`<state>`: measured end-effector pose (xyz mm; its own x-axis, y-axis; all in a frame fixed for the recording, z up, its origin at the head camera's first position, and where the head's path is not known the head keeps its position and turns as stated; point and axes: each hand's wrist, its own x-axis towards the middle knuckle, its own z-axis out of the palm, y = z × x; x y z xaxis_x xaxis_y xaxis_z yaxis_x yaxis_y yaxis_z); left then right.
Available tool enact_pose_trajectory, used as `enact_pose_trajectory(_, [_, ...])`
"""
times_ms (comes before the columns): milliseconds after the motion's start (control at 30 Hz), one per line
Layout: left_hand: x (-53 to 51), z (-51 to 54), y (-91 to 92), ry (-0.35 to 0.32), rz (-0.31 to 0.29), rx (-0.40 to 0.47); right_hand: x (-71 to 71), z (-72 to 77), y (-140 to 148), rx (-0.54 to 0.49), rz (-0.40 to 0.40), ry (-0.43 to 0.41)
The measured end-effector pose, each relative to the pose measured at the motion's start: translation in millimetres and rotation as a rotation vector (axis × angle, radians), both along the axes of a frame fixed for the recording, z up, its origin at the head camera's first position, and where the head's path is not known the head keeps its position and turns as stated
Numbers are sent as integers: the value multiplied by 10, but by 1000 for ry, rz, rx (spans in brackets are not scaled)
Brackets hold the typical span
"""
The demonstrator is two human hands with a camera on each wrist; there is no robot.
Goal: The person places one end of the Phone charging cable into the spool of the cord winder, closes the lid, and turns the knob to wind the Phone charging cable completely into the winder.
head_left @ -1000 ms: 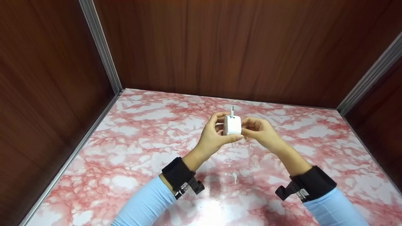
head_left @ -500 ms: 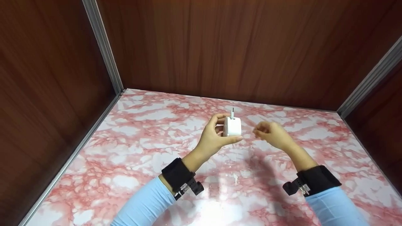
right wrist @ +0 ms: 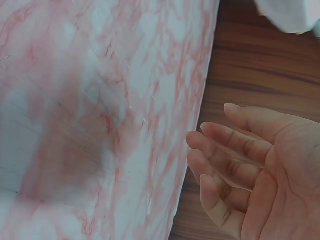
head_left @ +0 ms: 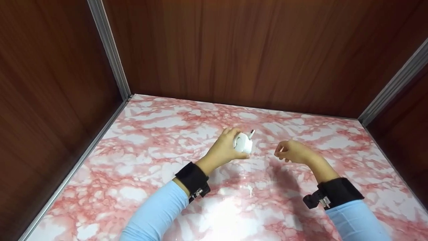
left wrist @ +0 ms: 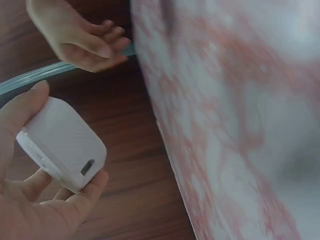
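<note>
A white block with rounded corners (head_left: 243,143), which looks like a charger, is gripped by my left hand (head_left: 223,147) above the table. The thumb is on its near side and the fingers are on the far side. A thin prong with a dark tip (head_left: 251,134) sticks out from its upper right. In the left wrist view the charger (left wrist: 67,142) shows a flat face and a small dark slot near one corner. To the right, my right hand (head_left: 294,152) hovers apart from it. Its fingers (right wrist: 227,165) are loosely bent around nothing in the right wrist view.
A tabletop with a red and white marbled pattern (head_left: 150,160) lies below both hands. Dark wood panels (head_left: 234,50) stand behind and at both sides, joined by metal corner strips (head_left: 110,50). Bright light reflects off the table's near part.
My right hand has let go of the charger and moved right, away from it. My left hand has lowered slightly and tilted the charger, so its prong leans right instead of pointing straight up.
</note>
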<state>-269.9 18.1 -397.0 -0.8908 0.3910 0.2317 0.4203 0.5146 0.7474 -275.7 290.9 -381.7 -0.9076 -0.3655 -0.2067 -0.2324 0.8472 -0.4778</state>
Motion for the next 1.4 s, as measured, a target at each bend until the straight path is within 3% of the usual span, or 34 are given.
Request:
enact_pose_trajectory(200, [-123, -238, 129, 59, -57, -303, 5, -30, 3, 0, -4, 1])
enact_pose_trajectory(333, [-156, -371, 175, 77, -137, -413, 21, -66, 9, -21, 3, -1])
enact_pose_trajectory(433, [-173, -429, 199, 87, -169, -452, 26, -79, 20, -30, 2, -7])
enact_pose_trajectory(700, [-198, -518, 245, 152, -157, -547, 31, -99, 26, -20, 0, -10])
enact_pose_trajectory(933, [-194, -596, 240, 126, -150, -616, 33, -102, 11, -14, -2, -8])
enact_pose_trajectory(1133, [-211, -511, 136, 70, -141, -583, 32, -116, 4, -15, -20, -24])
enact_pose_trajectory(1267, [-281, -328, -101, 3, -100, -498, 35, -111, 43, -22, -28, -48])
enact_pose_trajectory(1400, [-390, -108, -430, 8, -10, -443, 38, -63, 123, -21, -42, -27])
